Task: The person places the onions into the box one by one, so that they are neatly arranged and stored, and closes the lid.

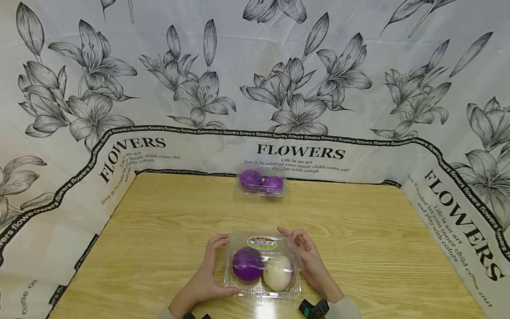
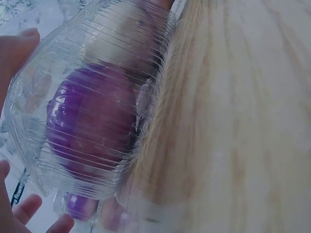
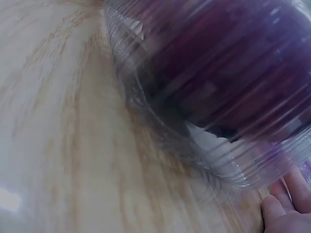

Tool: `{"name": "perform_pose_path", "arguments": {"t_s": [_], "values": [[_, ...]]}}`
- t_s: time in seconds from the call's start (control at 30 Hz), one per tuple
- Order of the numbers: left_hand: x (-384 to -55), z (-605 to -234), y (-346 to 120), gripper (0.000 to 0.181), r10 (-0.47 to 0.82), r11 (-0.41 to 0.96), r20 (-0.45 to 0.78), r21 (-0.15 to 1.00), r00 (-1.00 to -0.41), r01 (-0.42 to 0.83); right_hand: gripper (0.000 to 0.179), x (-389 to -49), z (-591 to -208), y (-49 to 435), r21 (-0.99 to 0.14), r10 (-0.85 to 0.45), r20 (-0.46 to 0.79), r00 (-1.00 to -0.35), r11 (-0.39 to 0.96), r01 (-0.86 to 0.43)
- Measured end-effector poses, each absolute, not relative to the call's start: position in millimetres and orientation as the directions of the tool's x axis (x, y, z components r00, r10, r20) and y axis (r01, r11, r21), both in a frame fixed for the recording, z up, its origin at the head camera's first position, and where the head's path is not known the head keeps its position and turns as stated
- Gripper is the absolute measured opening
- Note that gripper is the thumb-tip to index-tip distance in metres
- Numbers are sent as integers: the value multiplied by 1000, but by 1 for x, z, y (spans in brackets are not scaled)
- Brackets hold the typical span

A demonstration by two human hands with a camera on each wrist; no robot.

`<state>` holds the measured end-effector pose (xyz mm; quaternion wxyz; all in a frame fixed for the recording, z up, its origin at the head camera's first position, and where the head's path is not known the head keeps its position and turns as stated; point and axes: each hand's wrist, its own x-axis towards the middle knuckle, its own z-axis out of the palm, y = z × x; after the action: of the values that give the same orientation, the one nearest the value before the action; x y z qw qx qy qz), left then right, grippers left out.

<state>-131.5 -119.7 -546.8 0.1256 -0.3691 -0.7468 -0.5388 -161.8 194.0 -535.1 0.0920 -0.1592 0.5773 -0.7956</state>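
Observation:
A clear plastic clamshell box [image 1: 260, 283] with an oval green-rimmed label [image 1: 261, 243] sits near the front of the table. Inside lie a round purple produce item [image 1: 247, 264] and a round cream one [image 1: 277, 273] with a purple tinge at one side, side by side. My left hand [image 1: 209, 272] holds the box's left side, its thumb at the front corner and fingers by the back corner. At the opposite side, my right hand [image 1: 312, 261] grips the box with fingers at the back right corner; its thumb is hidden. Ridged box walls fill much of both wrist views.
A second clear box [image 1: 260, 190] with two purple round items [image 1: 272, 184] stands at the table's back edge, against the flower-printed cloth [image 1: 199, 155]. That cloth walls the wooden table [image 1: 167, 217] at the back and both sides.

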Motion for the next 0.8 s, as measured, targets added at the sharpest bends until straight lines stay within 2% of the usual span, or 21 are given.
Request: {"name": "perform_pose_path", "arguments": {"t_s": [0.1, 0.33, 0.43, 0.57, 0.67, 0.8], "values": [[-130, -547, -120, 107, 407, 150, 574, 725, -710, 672, 23, -161, -534, 195, -953, -334, 156, -930, -299, -53], [-130, -549, -118, 93, 401, 171, 543, 747, -738, 642, 47, -160, -533, 197, -850, -428, 255, -867, -527, 10], [-131, -549, -118, 88, 403, 174, 517, 767, -756, 617, 46, -160, -530, 197, -850, -423, 256, -869, -527, 6], [-131, -549, -119, 84, 412, 167, 490, 788, -768, 593, 34, -159, -524, 201, -918, -389, 220, -895, -393, -55], [-132, -549, -120, 81, 413, 156, 483, 798, -772, 583, 26, -156, -514, 208, -965, -388, 201, -899, -234, -115], [-133, -551, -122, 64, 410, 148, 506, 784, -758, 603, 36, -148, -496, 220, -985, -435, 155, -887, -6, -170]]}}
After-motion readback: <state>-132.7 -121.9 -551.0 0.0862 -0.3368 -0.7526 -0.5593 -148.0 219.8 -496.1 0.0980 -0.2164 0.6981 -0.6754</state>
